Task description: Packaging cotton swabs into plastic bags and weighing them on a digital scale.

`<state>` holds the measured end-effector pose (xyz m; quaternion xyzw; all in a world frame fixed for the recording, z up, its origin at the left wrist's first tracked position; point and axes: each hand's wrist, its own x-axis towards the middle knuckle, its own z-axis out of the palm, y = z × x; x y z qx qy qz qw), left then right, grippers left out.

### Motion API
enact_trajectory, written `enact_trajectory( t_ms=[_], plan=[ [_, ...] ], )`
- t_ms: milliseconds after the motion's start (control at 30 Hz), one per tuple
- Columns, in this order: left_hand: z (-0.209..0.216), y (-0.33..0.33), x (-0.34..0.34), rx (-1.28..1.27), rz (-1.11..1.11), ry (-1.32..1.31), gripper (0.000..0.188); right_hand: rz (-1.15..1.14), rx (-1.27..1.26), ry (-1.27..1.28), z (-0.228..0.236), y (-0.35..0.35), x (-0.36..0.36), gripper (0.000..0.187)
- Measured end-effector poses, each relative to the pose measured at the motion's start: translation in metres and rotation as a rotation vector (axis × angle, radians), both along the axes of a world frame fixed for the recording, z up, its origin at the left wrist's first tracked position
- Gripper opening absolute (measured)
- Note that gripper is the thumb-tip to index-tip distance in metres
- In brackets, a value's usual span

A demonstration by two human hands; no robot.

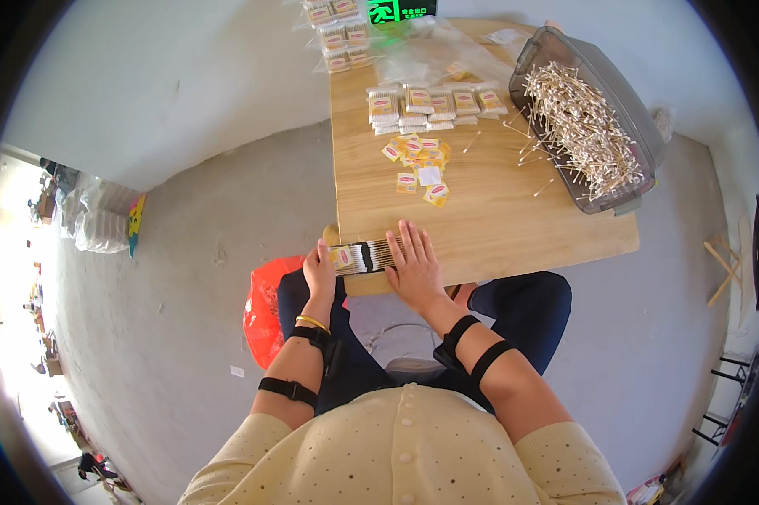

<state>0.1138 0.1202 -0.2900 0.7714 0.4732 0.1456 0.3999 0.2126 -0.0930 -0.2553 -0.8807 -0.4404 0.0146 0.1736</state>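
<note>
A flat, narrow pack of cotton swabs lies at the table's near left edge, with a yellow and white card at its left end and black parts around the swabs. My left hand grips that left end, its fingers closed along the side. Spread flat over the right end is my right hand, fingers stretched out, hiding part of the swabs. Just beyond, loose yellow and white cards lie in a scattered heap, one white side up.
Filled swab packs stand in stacked rows farther back, with more bagged packs at the far left corner. Clear plastic bags lie behind. A grey bin of loose swabs tilts at the right. A red bag sits beside my left leg.
</note>
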Motion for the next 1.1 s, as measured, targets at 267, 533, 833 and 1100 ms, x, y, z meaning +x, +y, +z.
enact_trajectory(
  t_ms=[267,533,833,1100],
  plan=[
    [-0.006,-0.016,0.013,-0.669,0.294,-0.364,0.050,0.010,-0.010,-0.004,0.002,0.003,-0.004,0.074],
    [0.003,-0.015,0.008,-0.539,0.225,-0.393,0.050,0.008,-0.006,0.047,-0.001,0.031,-0.023,0.084],
    [0.027,-0.003,-0.003,-0.316,0.099,-0.209,0.066,-0.074,-0.055,0.077,0.004,0.016,-0.012,0.095],
    [0.011,0.009,-0.009,0.206,-0.124,-0.043,0.047,0.010,-0.136,0.018,0.002,0.021,-0.012,0.102]
  ],
)
